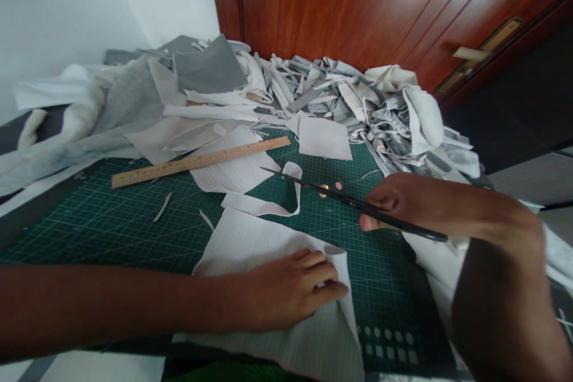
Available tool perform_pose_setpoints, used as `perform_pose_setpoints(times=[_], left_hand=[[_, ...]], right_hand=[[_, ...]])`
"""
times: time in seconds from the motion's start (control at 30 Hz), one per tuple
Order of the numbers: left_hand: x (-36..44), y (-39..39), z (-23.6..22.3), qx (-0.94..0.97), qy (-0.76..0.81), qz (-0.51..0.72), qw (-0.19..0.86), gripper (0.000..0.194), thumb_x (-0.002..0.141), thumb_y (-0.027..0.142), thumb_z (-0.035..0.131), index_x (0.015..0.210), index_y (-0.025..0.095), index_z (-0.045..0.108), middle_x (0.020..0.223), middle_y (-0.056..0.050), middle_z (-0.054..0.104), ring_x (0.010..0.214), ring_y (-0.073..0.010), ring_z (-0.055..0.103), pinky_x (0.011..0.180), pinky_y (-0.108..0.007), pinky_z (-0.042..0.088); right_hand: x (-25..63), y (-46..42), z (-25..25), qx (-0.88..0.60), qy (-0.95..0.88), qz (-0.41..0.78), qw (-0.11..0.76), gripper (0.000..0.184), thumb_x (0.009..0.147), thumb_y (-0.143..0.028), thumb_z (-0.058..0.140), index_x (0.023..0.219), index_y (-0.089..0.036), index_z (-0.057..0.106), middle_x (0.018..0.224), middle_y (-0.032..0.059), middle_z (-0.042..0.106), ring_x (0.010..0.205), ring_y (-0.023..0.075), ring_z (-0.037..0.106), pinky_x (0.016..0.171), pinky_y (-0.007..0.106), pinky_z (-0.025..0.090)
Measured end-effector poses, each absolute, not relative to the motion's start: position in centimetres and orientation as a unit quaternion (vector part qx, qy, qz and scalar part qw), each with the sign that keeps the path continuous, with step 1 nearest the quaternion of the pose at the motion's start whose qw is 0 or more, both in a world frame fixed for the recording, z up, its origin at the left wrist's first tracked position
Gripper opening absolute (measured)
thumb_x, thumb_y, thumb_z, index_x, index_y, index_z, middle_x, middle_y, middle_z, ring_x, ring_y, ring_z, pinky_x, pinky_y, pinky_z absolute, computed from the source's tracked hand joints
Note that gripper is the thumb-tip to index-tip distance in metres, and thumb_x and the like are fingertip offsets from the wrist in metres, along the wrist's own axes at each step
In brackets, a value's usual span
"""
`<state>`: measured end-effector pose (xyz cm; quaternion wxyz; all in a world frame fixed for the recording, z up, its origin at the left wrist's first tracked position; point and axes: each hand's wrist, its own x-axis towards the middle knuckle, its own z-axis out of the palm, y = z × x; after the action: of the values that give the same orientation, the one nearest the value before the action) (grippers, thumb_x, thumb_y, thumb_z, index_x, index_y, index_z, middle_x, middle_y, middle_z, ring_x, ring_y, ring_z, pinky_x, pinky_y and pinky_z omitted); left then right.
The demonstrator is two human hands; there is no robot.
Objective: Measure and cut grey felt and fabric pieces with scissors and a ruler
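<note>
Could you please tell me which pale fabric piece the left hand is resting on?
The large striped piece at bottom centre: the left hand lies on it, while the ruler crosses another piece and no hand touches the squarish one.

A green cutting mat (134, 227) is lying flat. On its far part a wooden ruler (147, 175) is lying slantwise, crossing a pale striped piece (224, 173). Near the mat's far edge a squarish pale scrap (324, 138) is resting, and along that edge a heap of grey and white offcuts (308, 83) is sprawling. Beyond the mat's far left, a grey sheet (208, 68) is lying among rumpled cloth (129, 89). On the mat's left half a thin sliver (162, 207) is lying. Beyond the mat a reddish-brown door (358, 6) is standing, its handle (472, 54) showing toward the right; a white wall (67, 6) is rising beyond the mat's left.
</note>
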<state>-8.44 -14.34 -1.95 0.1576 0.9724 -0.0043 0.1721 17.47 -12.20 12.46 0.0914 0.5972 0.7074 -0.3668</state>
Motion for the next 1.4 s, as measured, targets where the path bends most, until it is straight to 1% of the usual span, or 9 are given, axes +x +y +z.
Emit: perform_pose_setpoints(times=[0.07,0.27,0.43,0.53,0.7,0.93,1.13,1.3,1.4], left_hand=[[-8.4,-14.3,-2.1,0.972,-0.005,0.174,0.158,0.032,0.101,0.017,0.062,0.133,0.019,0.063,0.118,-0.005,0.069,0.111,-0.0204,0.059,0.095,-0.033,0.048],[-8.5,-14.3,-1.8,0.974,-0.006,0.157,0.162,0.031,0.104,0.016,0.056,0.134,0.019,0.062,0.119,-0.005,0.069,0.114,-0.0212,0.059,0.099,-0.033,0.045],[-8.5,-14.2,-1.7,0.974,-0.009,0.156,0.161,0.033,0.103,0.016,0.058,0.135,0.018,0.062,0.121,-0.005,0.069,0.115,-0.0212,0.059,0.1,-0.033,0.046],[-8.5,-14.2,-1.7,0.973,-0.007,0.16,0.163,0.035,0.101,0.016,0.06,0.136,0.018,0.062,0.12,-0.005,0.069,0.114,-0.0207,0.06,0.099,-0.032,0.047],[-8.5,-14.2,-1.7,0.974,-0.005,0.151,0.166,0.036,0.102,0.015,0.059,0.138,0.019,0.06,0.123,-0.005,0.068,0.116,-0.021,0.059,0.1,-0.033,0.046],[-8.6,-14.1,-2.1,0.973,-0.01,0.15,0.178,0.037,0.103,0.017,0.058,0.14,0.018,0.059,0.126,-0.006,0.068,0.118,-0.0225,0.058,0.101,-0.035,0.046],[-8.6,-14.2,-2.2,0.971,-0.004,0.15,0.187,0.039,0.102,0.015,0.057,0.141,0.019,0.059,0.128,-0.006,0.067,0.121,-0.0226,0.057,0.103,-0.035,0.045],[-8.6,-14.3,-1.8,0.973,0.001,0.135,0.186,0.04,0.101,0.015,0.058,0.141,0.02,0.058,0.126,-0.006,0.068,0.118,-0.022,0.059,0.101,-0.035,0.046],[-8.7,-14.2,-1.5,0.975,0.002,0.12,0.185,0.04,0.102,0.016,0.057,0.142,0.021,0.056,0.129,-0.005,0.067,0.121,-0.0232,0.058,0.103,-0.035,0.044]], right_hand=[[17.3,-12.9,12.7,0.623,0.724,-0.286,0.075,0.056,0.086,-0.07,0.065,0.061,-0.021,0.057,0.052,-0.0037,0.045,0.046,0.01,0.035,0.044,0.03,0.019],[15.9,-14.5,13.7,0.607,0.786,-0.113,0.029,0.03,0.078,-0.045,0.074,0.062,-0.023,0.061,0.057,0.001,0.057,0.052,0.0147,0.046,0.054,0.034,0.03],[15.6,-15.3,13.6,0.631,0.774,-0.03,0.031,0.034,0.076,-0.048,0.077,0.058,-0.025,0.058,0.054,0.0014,0.053,0.054,0.0179,0.046,0.064,0.037,0.03],[15.4,-15.6,13.6,0.635,0.771,-0.007,0.037,0.033,0.075,-0.05,0.076,0.059,-0.026,0.06,0.055,0.0027,0.056,0.057,0.0194,0.047,0.066,0.039,0.031],[14.4,-16.3,13.4,0.656,0.752,0.001,0.062,0.037,0.069,-0.055,0.079,0.058,-0.025,0.061,0.057,0.0052,0.059,0.061,0.0217,0.049,0.069,0.041,0.033],[13.6,-16.4,12.7,0.628,0.775,0.023,0.064,0.042,0.074,-0.057,0.077,0.057,-0.023,0.059,0.053,0.0042,0.054,0.059,0.0189,0.047,0.072,0.04,0.038],[13.1,-16.3,13.1,0.621,0.781,0.024,0.069,0.043,0.076,-0.049,0.076,0.049,-0.023,0.055,0.048,0.0042,0.049,0.058,0.0191,0.048,0.061,0.035,0.029],[13.2,-16.0,13.3,0.628,0.774,-0.052,0.071,0.047,0.082,-0.047,0.07,0.046,-0.022,0.053,0.042,-0.001,0.042,0.042,0.0105,0.033,0.051,0.032,0.022],[13.7,-15.4,13.5,0.645,0.757,-0.082,0.067,0.045,0.082,-0.045,0.07,0.047,-0.021,0.054,0.042,-0.0032,0.04,0.041,0.009,0.031,0.047,0.03,0.019]])
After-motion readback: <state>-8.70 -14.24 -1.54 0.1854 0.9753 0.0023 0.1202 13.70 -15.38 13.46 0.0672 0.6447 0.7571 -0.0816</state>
